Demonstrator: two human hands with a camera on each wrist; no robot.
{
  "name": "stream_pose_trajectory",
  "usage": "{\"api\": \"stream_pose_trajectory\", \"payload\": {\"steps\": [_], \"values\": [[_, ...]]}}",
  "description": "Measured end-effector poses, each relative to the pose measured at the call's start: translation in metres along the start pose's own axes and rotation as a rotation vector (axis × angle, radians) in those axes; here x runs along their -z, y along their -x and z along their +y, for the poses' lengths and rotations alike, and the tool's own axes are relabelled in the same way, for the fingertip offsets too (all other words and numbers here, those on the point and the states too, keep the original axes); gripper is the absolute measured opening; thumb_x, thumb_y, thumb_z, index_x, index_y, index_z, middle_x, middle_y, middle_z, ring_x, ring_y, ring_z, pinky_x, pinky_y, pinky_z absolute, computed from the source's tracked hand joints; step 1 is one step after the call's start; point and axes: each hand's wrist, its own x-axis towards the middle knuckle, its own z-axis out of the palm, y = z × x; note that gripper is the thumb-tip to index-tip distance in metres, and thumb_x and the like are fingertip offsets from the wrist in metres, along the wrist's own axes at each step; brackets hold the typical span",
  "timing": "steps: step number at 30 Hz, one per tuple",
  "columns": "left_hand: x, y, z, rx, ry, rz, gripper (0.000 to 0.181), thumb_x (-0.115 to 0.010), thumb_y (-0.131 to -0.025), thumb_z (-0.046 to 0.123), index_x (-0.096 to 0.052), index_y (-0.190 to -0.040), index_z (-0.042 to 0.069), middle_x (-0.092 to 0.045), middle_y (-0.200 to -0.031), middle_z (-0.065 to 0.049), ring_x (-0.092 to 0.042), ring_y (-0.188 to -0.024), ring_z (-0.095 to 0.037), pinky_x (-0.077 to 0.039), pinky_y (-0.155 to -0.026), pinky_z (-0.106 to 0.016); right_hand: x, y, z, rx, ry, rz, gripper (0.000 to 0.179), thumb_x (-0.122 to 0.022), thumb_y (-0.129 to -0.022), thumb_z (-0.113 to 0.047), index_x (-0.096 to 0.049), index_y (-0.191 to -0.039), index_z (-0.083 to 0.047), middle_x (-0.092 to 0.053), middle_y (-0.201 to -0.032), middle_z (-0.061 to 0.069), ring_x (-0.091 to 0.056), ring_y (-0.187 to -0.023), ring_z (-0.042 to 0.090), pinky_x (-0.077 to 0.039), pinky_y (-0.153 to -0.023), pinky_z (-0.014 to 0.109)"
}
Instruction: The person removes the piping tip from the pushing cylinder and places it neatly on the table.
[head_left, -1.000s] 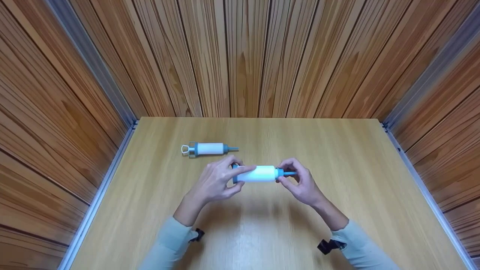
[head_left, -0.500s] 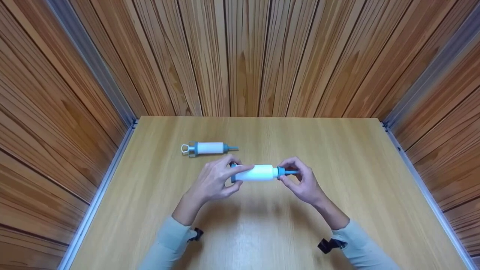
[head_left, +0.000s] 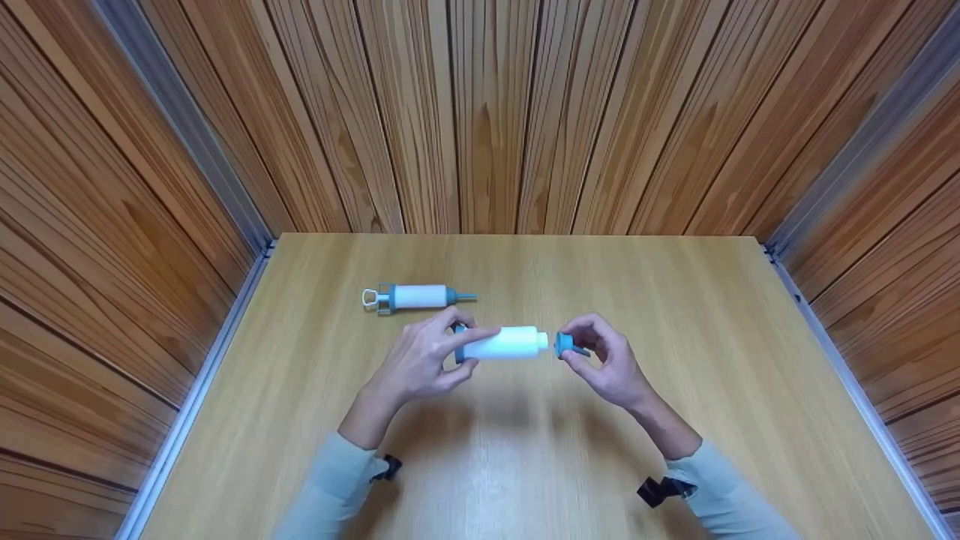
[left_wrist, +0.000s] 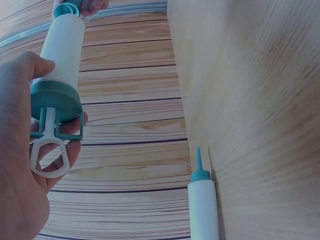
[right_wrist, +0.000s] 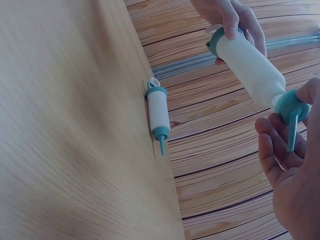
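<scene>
The white barrel (head_left: pixel 517 342) is held in the air above the wooden table (head_left: pixel 637 285), and the left hand (head_left: pixel 420 356) grips it with thumb and fingers round its teal collar (left_wrist: pixel 56 97) at the nine o'clock end, while one finger lies straight along it. At three o'clock from the barrel, just beside its bare neck (head_left: pixel 542 341) but apart from it, the right hand (head_left: pixel 606 367) pinches the teal nozzle cap (head_left: pixel 564 345) narrowly between thumb and fingers. At ten o'clock, a second syringe (head_left: pixel 420 297) rests on the table, its white ring handle (right_wrist: pixel 154 81) toward nine and its thin tip (head_left: pixel 466 297) toward three.
</scene>
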Motion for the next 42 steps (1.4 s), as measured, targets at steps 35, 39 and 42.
{"api": "stream_pose_trajectory", "payload": {"steps": [35, 39, 42], "values": [[-0.015, 0.014, -0.041, 0.167, 0.004, -0.056, 0.047, -0.086, -0.099, 0.024, -0.077, -0.145, 0.028, -0.073, -0.13, -0.01, -0.063, -0.087, -0.021, -0.044, -0.066, -0.021, 0.0, 0.002, 0.002, 0.041, -0.022, -0.041, 0.032, -0.065, -0.092, 0.026, -0.061, -0.122, 0.015, -0.07, -0.101, 0.011, -0.069, -0.096, 0.003, -0.061, -0.089, 0.016], [-0.019, 0.018, -0.044, 0.193, -0.004, -0.095, 0.046, -0.086, -0.1, 0.025, -0.077, -0.146, 0.027, -0.072, -0.133, -0.01, -0.065, -0.088, -0.021, -0.045, -0.066, -0.022, 0.0, 0.002, 0.003, 0.036, -0.019, -0.038, 0.032, -0.065, -0.092, 0.025, -0.062, -0.122, 0.015, -0.071, -0.102, 0.007, -0.07, -0.096, 0.002, -0.061, -0.09, 0.016], [-0.023, 0.019, -0.047, 0.213, -0.006, -0.122, 0.045, -0.085, -0.102, 0.024, -0.077, -0.146, 0.027, -0.072, -0.136, -0.01, -0.067, -0.091, -0.023, -0.048, -0.069, -0.023, 0.0, 0.003, 0.003, 0.037, -0.02, -0.038, 0.032, -0.065, -0.092, 0.025, -0.061, -0.122, 0.015, -0.071, -0.102, 0.007, -0.07, -0.096, 0.003, -0.061, -0.089, 0.016]]}}
